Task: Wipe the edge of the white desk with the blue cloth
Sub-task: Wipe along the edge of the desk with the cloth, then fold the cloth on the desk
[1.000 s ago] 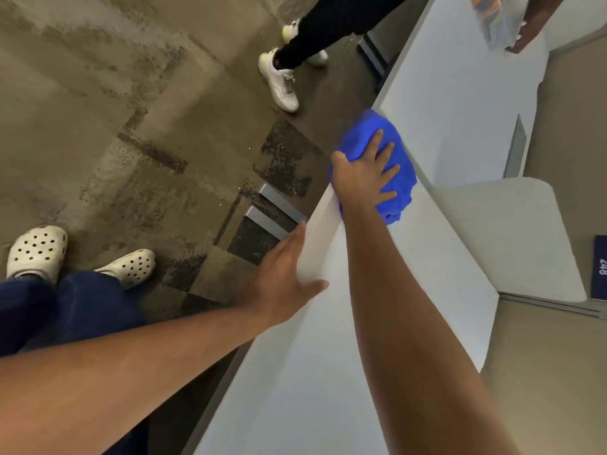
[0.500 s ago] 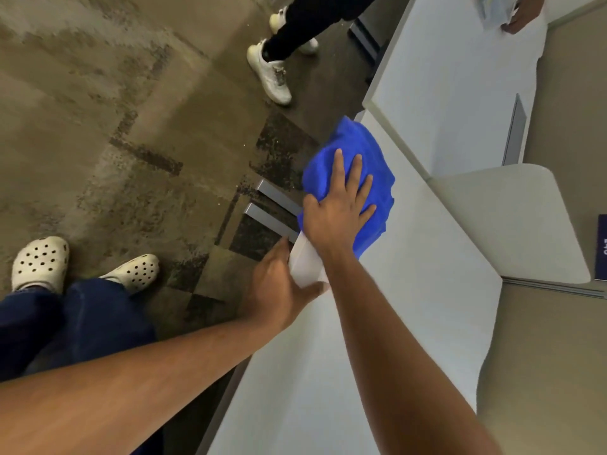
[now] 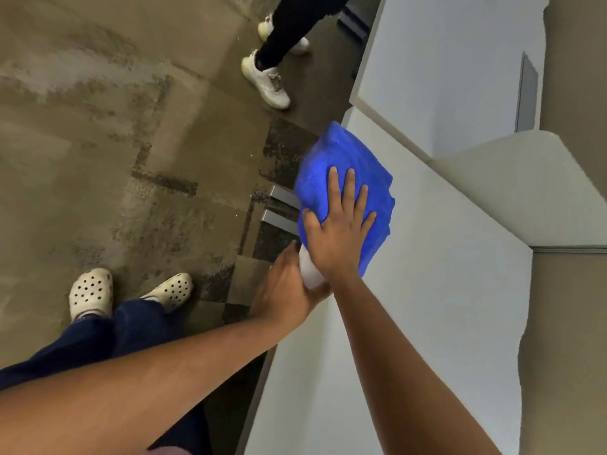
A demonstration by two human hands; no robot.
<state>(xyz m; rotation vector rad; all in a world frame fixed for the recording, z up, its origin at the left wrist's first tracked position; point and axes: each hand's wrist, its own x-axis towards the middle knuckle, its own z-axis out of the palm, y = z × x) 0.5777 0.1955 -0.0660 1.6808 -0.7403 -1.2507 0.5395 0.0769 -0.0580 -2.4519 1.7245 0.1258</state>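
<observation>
The blue cloth (image 3: 331, 159) lies over the left edge of the white desk (image 3: 443, 290) and hangs a little past it. My right hand (image 3: 338, 224) presses flat on the cloth, fingers spread, thumb hooked round the cloth at the desk edge. Just below it, my left hand (image 3: 285, 290) rests against the same edge, thumb on top of the desk, its fingers hidden down the side.
A second white desk (image 3: 443, 77) adjoins at the back, and a beige partition (image 3: 525, 185) rises at the right. Another person's legs and white sneakers (image 3: 269, 83) stand on the carpet near the far desk. My own feet in white clogs (image 3: 128, 293) are at lower left.
My right hand has slid the blue cloth back along the desk edge toward me, ending close above my left hand. The left hand has stayed on the edge.
</observation>
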